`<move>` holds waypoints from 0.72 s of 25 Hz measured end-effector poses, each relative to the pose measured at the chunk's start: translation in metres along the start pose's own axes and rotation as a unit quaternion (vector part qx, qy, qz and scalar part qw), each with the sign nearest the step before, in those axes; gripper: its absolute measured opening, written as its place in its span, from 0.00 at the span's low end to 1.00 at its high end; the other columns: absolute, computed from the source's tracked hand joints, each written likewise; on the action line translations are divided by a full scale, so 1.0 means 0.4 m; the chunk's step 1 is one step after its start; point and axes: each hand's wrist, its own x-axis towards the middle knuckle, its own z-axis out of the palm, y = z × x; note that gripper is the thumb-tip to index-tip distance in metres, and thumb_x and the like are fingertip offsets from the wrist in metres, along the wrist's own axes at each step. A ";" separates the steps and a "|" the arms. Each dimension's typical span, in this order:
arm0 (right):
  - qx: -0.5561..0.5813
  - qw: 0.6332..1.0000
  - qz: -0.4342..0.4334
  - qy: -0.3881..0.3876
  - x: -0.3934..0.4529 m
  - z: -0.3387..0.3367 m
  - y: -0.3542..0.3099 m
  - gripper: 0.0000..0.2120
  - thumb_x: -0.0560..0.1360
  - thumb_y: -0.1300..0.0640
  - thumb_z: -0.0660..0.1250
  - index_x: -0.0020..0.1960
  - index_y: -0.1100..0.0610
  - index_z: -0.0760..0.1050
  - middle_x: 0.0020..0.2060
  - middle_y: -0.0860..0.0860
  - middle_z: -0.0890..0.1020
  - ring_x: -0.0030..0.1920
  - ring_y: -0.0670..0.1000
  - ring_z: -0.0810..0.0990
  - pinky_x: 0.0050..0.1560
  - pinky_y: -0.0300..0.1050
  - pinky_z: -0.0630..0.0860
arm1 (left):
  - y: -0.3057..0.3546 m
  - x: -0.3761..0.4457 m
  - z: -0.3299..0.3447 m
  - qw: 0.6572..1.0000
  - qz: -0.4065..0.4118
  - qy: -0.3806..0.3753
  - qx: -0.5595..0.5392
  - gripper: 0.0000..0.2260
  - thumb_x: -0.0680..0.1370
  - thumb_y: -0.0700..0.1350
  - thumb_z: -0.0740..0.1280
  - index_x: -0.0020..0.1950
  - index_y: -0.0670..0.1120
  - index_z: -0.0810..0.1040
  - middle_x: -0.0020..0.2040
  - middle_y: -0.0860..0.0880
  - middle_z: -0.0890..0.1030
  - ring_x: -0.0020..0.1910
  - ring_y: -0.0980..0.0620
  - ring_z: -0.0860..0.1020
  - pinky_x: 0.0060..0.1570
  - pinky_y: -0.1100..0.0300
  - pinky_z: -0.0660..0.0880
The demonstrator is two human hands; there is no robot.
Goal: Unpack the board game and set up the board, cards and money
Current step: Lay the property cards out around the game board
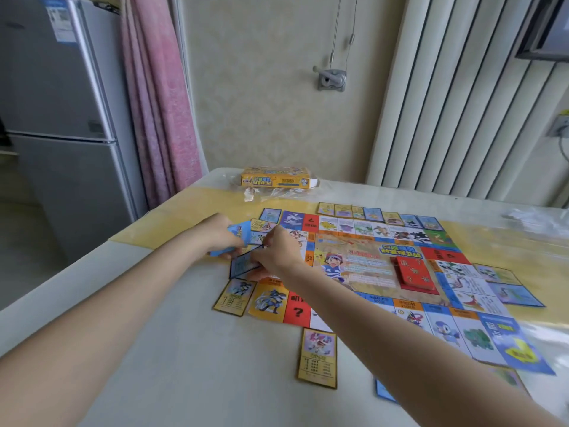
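Your hands meet at centre frame, beside the board [369, 266].
Your left hand [215, 234] grips blue cards [238, 232]; your right hand [277, 254] pinches one dark-edged card [241, 266].

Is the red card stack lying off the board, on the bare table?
No, the red card stack lies on the board, in its central area.

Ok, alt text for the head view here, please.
Both hands meet over the left edge of a colourful game board: the left hand holds blue cards, the right hand pinches one dark-bordered card. Property cards line the board's edges, a red card stack sits at its centre, and the yellow game box lies beyond.
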 end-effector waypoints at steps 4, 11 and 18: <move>-0.235 0.970 -0.042 0.036 -0.005 0.003 0.002 0.16 0.72 0.53 0.68 0.52 0.61 0.67 0.39 0.52 0.71 0.42 0.54 0.74 0.32 0.46 0.71 | -0.006 0.020 0.021 1.000 0.003 0.005 -0.001 0.04 0.75 0.35 0.66 0.47 0.35 0.78 0.42 0.40 0.82 0.36 0.47 0.78 0.38 0.58 0.76; -0.320 0.945 -0.055 0.030 0.001 -0.007 0.004 0.12 0.74 0.53 0.66 0.52 0.61 0.71 0.42 0.54 0.74 0.40 0.53 0.73 0.28 0.42 0.65 | 0.023 0.012 0.021 0.998 0.053 0.025 0.007 0.04 0.75 0.38 0.67 0.47 0.38 0.79 0.37 0.47 0.82 0.34 0.55 0.78 0.30 0.67 0.73; -0.065 0.994 -0.087 -0.015 -0.024 -0.216 -0.019 0.08 0.74 0.58 0.68 0.41 0.63 0.76 0.31 0.53 0.78 0.29 0.50 0.75 0.25 0.39 0.70 | 0.113 -0.027 0.076 0.965 0.067 -0.084 -0.238 0.18 0.79 0.52 0.61 0.57 0.38 0.76 0.41 0.42 0.81 0.35 0.49 0.79 0.32 0.62 0.75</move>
